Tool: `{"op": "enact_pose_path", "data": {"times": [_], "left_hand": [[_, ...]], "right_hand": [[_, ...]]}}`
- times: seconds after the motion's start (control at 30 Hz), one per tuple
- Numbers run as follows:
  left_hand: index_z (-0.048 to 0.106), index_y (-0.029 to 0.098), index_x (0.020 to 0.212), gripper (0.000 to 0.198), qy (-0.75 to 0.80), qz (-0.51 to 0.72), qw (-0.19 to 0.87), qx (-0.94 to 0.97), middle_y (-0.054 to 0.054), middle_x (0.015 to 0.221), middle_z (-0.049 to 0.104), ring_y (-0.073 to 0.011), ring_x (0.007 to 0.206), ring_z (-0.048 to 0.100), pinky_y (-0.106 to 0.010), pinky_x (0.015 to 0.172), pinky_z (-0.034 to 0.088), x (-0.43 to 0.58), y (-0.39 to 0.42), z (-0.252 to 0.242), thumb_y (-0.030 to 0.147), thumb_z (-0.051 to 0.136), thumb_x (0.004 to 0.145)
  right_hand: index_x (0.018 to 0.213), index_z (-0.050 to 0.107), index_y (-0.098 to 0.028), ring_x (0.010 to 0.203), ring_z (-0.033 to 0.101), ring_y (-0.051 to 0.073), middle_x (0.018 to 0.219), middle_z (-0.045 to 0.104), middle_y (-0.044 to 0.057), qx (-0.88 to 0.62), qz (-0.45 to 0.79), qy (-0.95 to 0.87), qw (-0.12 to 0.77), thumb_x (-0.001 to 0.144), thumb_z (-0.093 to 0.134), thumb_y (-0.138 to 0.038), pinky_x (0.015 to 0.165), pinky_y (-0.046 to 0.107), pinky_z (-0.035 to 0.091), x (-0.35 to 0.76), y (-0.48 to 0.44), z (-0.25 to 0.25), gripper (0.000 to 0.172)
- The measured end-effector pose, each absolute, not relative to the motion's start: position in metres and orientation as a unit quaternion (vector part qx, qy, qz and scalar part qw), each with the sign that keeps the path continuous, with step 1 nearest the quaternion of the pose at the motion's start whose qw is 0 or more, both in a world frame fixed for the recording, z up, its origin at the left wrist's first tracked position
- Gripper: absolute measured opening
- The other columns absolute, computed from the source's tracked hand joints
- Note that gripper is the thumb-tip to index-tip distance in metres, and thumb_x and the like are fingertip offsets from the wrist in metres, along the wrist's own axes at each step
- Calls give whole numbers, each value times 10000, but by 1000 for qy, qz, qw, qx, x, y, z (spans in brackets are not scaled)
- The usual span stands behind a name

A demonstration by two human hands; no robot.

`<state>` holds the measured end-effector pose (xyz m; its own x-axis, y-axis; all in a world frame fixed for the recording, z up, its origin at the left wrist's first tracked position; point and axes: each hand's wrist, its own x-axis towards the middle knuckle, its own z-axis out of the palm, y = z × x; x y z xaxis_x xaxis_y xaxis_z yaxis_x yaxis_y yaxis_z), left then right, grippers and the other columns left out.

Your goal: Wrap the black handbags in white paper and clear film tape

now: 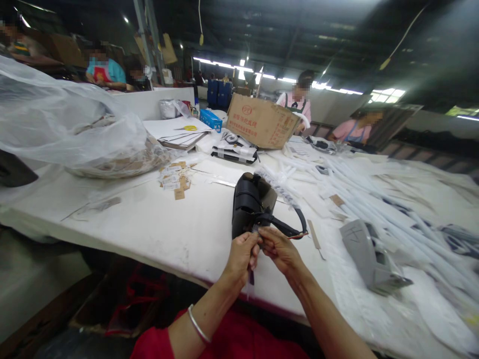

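Observation:
A small black handbag (249, 204) stands on the white table (179, 229) just beyond my hands, its black strap (290, 227) curving off to the right. My left hand (242, 254) is closed in a pinch at the bag's near side, where the strap attaches. My right hand (280, 249) pinches the same spot from the right, fingertips meeting the left hand's. A thin strip or tag hangs down below my left fingers; what it is stays unclear. A silver bangle (197, 324) sits on my left wrist.
A big clear plastic bag (67, 124) fills the table's left. Paper tags (175, 177) lie mid-table, a cardboard box (260, 122) farther back. White wrapped rolls (374, 199) and a grey folded piece (370, 257) cover the right. Other people work at the far side.

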<state>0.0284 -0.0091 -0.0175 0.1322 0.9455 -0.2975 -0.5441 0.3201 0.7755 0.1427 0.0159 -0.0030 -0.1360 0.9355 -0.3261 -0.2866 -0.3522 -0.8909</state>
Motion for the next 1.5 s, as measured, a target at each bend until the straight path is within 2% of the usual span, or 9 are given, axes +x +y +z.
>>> {"op": "enact_pose_path", "data": {"times": [0.13, 0.3, 0.4, 0.5, 0.63, 0.9, 1.1, 1.3, 1.5], "left_hand": [[490, 198, 714, 457, 415, 528, 678, 299, 92, 457, 449, -35, 290, 262, -190, 314, 161, 25, -5, -22, 616, 675, 693], [533, 196, 645, 337, 498, 542, 513, 441, 53, 479, 472, -82, 412, 395, -211, 442, 308, 16, -5, -23, 471, 578, 835], [553, 199, 619, 308, 508, 556, 438, 490, 31, 523, 510, -111, 512, 471, -224, 538, 351, 14, -6, -24, 399, 568, 852], [563, 209, 638, 259, 519, 552, 413, 505, 25, 530, 532, -123, 497, 474, -232, 522, 335, 15, -7, -27, 355, 553, 851], [632, 217, 750, 212, 529, 557, 393, 505, 22, 527, 544, -133, 486, 464, -237, 510, 341, 13, -5, -30, 396, 565, 844], [565, 191, 739, 449, 408, 488, 622, 457, 79, 458, 418, -44, 324, 265, -185, 350, 172, -2, 8, -33, 635, 615, 782], [554, 174, 794, 459, 333, 478, 735, 348, 117, 464, 380, -1, 325, 164, -146, 324, 144, -3, 11, -35, 596, 714, 717], [568, 165, 834, 454, 379, 492, 674, 400, 90, 502, 470, -21, 324, 270, -153, 324, 187, 3, 8, -41, 606, 650, 766], [538, 175, 752, 418, 428, 502, 573, 486, 65, 530, 519, -44, 355, 379, -174, 364, 265, 2, 5, -38, 584, 564, 833]], "right_hand": [[686, 578, -192, 385, 222, 34, 502, 462, -73, -509, 608, -390, 468, 636, 764, -514, 383, 206, 171, 135, 18, -2, 376], [677, 716, -233, 511, 482, 138, 562, 584, 5, -615, 300, -631, 366, 755, 695, -494, 496, 270, 332, 151, 3, 22, 274], [983, 756, -269, 523, 527, 160, 575, 622, 1, -591, 184, -718, 317, 815, 648, -417, 554, 285, 361, 145, 1, 43, 249], [1258, 646, -291, 676, 638, 191, 778, 731, 20, -540, 160, -798, 216, 824, 595, -230, 632, 280, 421, 128, 9, 60, 441], [954, 747, -271, 839, 671, 187, 914, 753, 18, -498, 150, -842, 146, 837, 565, -167, 705, 258, 455, 118, 24, 69, 240], [1010, 761, -265, 764, 647, 117, 881, 710, 7, -388, 150, -882, 220, 898, 588, -188, 693, 195, 466, 157, 37, 46, 220], [1410, 503, -349, 829, 612, 158, 1087, 693, 51, -283, 15, -953, 106, 907, 498, -118, 697, 254, 452, 197, 43, 41, 554], [1124, 734, -236, 745, 654, 188, 900, 749, 77, -441, 140, -837, 293, 934, 519, -311, 728, 309, 491, 203, 15, 8, 296], [703, 713, -157, 559, 592, 155, 633, 680, 41, -561, 452, -534, 443, 782, 652, -594, 534, 260, 451, 142, 4, -3, 449]]}}
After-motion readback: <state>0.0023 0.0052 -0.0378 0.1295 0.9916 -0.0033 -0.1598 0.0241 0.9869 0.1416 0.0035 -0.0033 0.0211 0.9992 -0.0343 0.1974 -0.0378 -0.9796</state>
